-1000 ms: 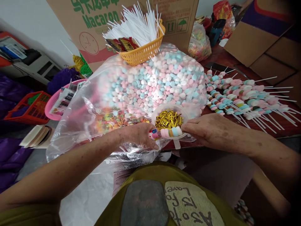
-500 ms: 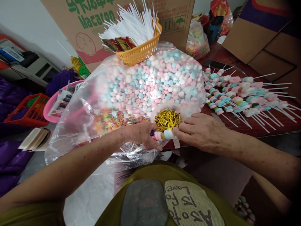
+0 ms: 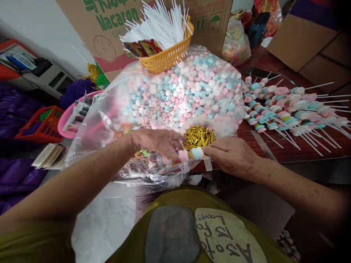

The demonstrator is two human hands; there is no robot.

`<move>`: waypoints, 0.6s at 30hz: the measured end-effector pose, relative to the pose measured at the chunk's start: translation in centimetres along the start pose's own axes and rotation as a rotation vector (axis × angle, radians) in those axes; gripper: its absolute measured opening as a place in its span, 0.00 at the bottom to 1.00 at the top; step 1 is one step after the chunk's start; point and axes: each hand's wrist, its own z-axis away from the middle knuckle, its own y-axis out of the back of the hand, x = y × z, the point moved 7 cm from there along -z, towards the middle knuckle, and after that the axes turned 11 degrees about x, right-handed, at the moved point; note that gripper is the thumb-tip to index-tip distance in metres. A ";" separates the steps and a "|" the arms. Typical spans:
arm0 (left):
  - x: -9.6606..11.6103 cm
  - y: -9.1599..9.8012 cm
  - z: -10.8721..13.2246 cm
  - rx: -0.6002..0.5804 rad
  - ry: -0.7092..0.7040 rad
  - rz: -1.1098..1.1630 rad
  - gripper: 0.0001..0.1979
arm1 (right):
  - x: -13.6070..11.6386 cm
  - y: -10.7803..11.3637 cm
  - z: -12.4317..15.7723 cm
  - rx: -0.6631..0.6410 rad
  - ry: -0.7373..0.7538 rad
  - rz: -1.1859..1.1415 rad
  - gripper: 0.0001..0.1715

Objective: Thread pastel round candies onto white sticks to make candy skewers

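My right hand (image 3: 233, 155) pinches a marshmallow skewer (image 3: 189, 155) at its right end. Pink, white, pale blue and brownish pieces sit along this skewer, which lies level just in front of a clear bowl (image 3: 221, 129) of gold twist ties (image 3: 199, 137). Over the skewer's left end is my left hand (image 3: 160, 144), its fingers slightly blurred, stretched out and apart. Something dark blue shows at that end, partly hidden by the fingers. Beneath my left hand lie colourful candies in a clear plastic bag (image 3: 93, 135).
Behind the bowl spreads a big bag of pastel marshmallows (image 3: 175, 95), with a yellow basket (image 3: 167, 60) of white sticks (image 3: 161, 27) on it. Finished skewers (image 3: 287, 109) are piled on the red table (image 3: 263, 146) at right. A cardboard box (image 3: 109, 44) stands behind; a pink basket (image 3: 64, 122) is at left.
My left hand has loosened from the skewer's left end, its fingers straightening and shifting slightly up and left. My right hand keeps its hold. The whole view has shifted a little.
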 end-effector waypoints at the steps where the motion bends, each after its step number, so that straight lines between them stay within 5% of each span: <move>1: -1.0 -0.2 0.9 -0.076 0.043 0.055 0.30 | 0.1 0.3 0.0 0.022 0.004 0.025 0.13; 4: -3.5 -2.1 3.0 -0.189 0.187 0.287 0.23 | 0.0 0.9 -0.2 0.048 0.059 0.055 0.12; 8: -4.9 -3.4 2.9 -0.006 0.278 0.297 0.18 | -0.9 0.3 -0.7 -0.111 0.142 0.029 0.10; 13: -2.5 -0.7 2.3 0.348 0.105 -0.378 0.19 | 0.0 -0.9 -0.6 -0.436 -0.144 -0.138 0.08; 18: -0.9 0.4 2.5 0.597 0.110 -0.893 0.19 | 0.9 -1.0 -0.7 -0.454 -0.320 -0.258 0.09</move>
